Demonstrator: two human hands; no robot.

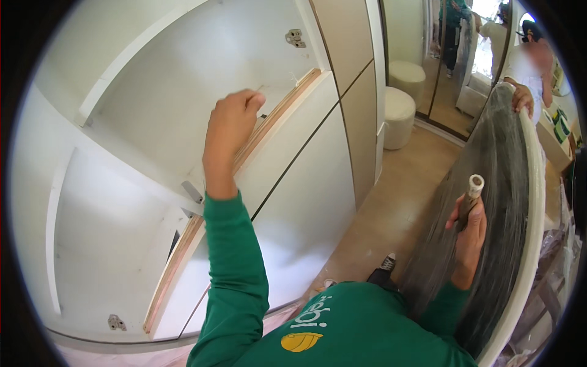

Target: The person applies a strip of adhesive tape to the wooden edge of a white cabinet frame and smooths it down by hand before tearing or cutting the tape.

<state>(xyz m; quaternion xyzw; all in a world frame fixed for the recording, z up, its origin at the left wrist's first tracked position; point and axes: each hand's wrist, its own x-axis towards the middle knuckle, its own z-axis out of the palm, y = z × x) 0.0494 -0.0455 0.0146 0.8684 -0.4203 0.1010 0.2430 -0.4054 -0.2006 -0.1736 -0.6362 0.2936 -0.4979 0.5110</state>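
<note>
My left hand (pixel 232 125) is raised at the opening of a white cabinet (pixel 293 144), just beside the bare wooden edge strip (pixel 281 113) of its drawer front. The fingers curl inward with the back of the hand facing up; whatever they may hold is hidden. In my right hand (pixel 471 238) is a short dark rod with a white-banded round end (pixel 476 183), its kind unclear, gripped upright. Behind that hand leans a large dark panel (pixel 507 140) with a pale rim, wrapped in clear film.
A co-worker's hand (pixel 521 98) rests on the panel's top edge. Metal hinges (pixel 296 38) sit on the cabinet walls, and a grey metal bracket (pixel 192 192) juts at the divider. A round cream pouf (pixel 398 119) stands by the mirrored doors (pixel 452 67). My shoe (pixel 387 263) is on the brown floor.
</note>
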